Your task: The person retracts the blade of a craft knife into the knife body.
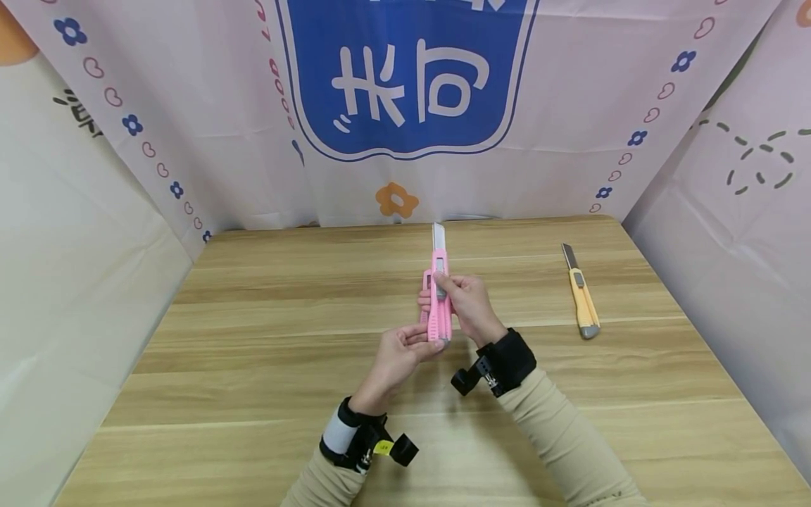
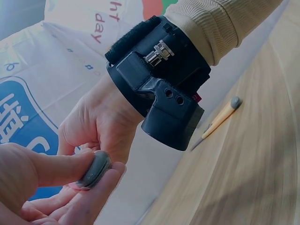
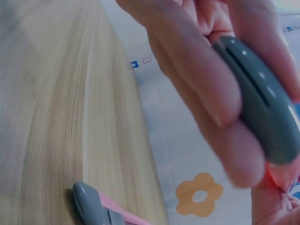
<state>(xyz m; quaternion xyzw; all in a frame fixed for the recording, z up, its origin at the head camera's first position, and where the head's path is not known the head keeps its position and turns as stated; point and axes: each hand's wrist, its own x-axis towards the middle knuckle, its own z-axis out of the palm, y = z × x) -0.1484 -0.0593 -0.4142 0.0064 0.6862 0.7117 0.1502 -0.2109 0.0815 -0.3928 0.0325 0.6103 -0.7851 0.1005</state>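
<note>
A pink utility knife with a pale blade and grey end points away from me between both hands. My right hand grips its middle, thumb over the slider and fingers curled behind. My left hand pinches the grey end between thumb and fingers, as the left wrist view shows up close. A second pink utility knife lies on the table; in the head view the held knife and my right fingers partly hide it.
A yellow utility knife lies at the right with its blade out, pointing toward the back. The wooden table ends at a printed cloth backdrop, with more cloth on both sides.
</note>
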